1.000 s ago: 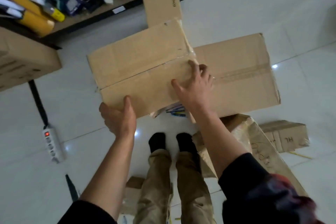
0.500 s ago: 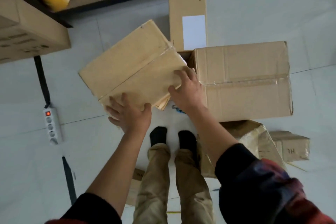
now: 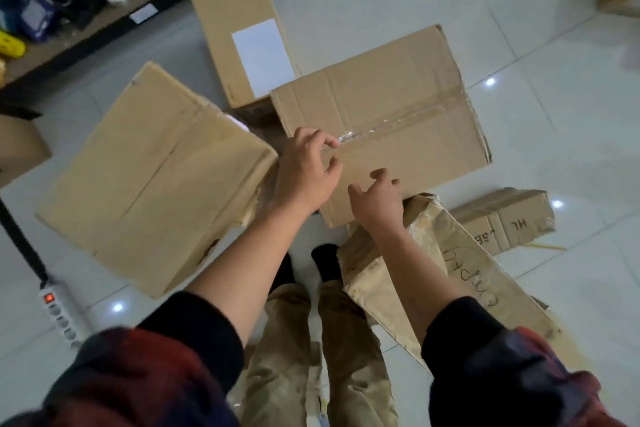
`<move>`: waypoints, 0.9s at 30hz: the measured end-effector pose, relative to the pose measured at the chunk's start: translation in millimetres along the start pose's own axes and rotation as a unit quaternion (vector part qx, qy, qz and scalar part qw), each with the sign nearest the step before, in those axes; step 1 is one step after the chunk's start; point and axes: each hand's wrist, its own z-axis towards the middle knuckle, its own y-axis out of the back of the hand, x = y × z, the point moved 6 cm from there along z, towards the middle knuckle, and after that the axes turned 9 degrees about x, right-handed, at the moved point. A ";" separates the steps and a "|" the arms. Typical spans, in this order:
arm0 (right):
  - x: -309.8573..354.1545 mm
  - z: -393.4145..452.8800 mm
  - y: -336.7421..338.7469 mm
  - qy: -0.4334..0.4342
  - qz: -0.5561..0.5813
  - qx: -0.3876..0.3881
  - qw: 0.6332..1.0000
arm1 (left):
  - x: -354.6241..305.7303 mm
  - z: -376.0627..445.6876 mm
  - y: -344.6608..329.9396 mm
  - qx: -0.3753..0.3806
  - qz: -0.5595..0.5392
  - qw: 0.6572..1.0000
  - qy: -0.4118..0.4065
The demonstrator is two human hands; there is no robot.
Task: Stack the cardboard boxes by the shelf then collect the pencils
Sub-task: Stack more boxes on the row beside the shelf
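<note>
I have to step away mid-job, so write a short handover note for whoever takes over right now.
Left hand: fingers loosely curled at the near left edge of the taped box; no firm grip visible.
Right hand: open, at that box's near edge.
Large box sits on the floor to the left, released. Labelled box lies by the shelf.
Done: nothing stacked.
Left: stack all boxes by the shelf; collect pencils, one yellow pencil beside the small box.

Shelf (image 3: 104,28) contents blurred, cut off at top.
</note>
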 end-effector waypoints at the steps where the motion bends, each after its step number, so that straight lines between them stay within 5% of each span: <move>1: -9.7 3.8 3.5 -0.033 0.027 -0.005 0.999 | -0.8 14.5 -13.9 0.047 0.028 0.998 0.014; 6: -37.2 16.4 -7.7 -0.154 0.183 0.033 0.970 | -4.7 86.3 -45.8 0.159 0.198 0.965 0.057; 12: -51.2 46.5 -12.9 -0.148 0.310 -0.027 0.939 | 16.8 162.7 -35.0 0.143 0.230 0.955 0.120; 17: -56.3 51.4 -18.5 -0.128 0.375 -0.057 0.916 | 44.4 178.0 -38.9 0.203 0.270 0.930 0.147; 27: -25.5 17.9 6.6 -0.126 0.403 -0.078 0.903 | 33.7 150.7 10.9 0.083 0.188 0.962 0.181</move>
